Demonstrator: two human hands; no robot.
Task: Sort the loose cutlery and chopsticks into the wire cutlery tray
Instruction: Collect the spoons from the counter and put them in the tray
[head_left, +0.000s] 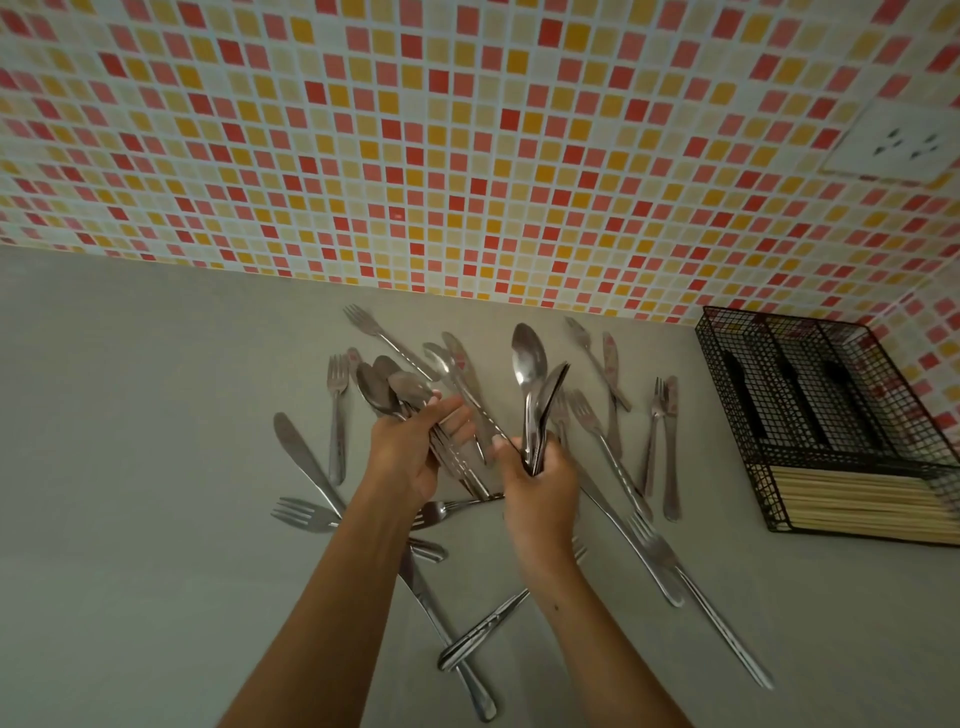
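Half the view is a mosaic wall (467, 130) of red, orange and cream squares, and below it sits a plain grey countertop (130, 415). Off to the right, tucked into the corner where the wall turns, is the black wire cutlery tray (724, 395). It's got long slots running toward the wall and one cross slot at the near end. That near slot is packed with pale wooden chopsticks (857, 506) lying side by side. Can't really make out what's in the long slots through the mesh. The loose cutlery (657, 561) is scattered across the middle of the counter, well apart from the tray: forks and knives pointing every which way, some crossing over each other. For example, there's a knife (301, 460) at the left edge of the mess with a fork (336, 415) just beside it. Both arms reach in from the bottom. The left hand (410, 452) has its fingers curled round a fat bunch of spoons (384, 387), bowls fanned out up and to the left and handles sticking out below the palm. The right hand (540, 488) is in a tight fist round a few upright spoons (527, 358), bowls up, with one standing taller than the others. Both hands are held up above the pile, close together. Smallest thing: a white wall socket (893, 143) up in the top right.
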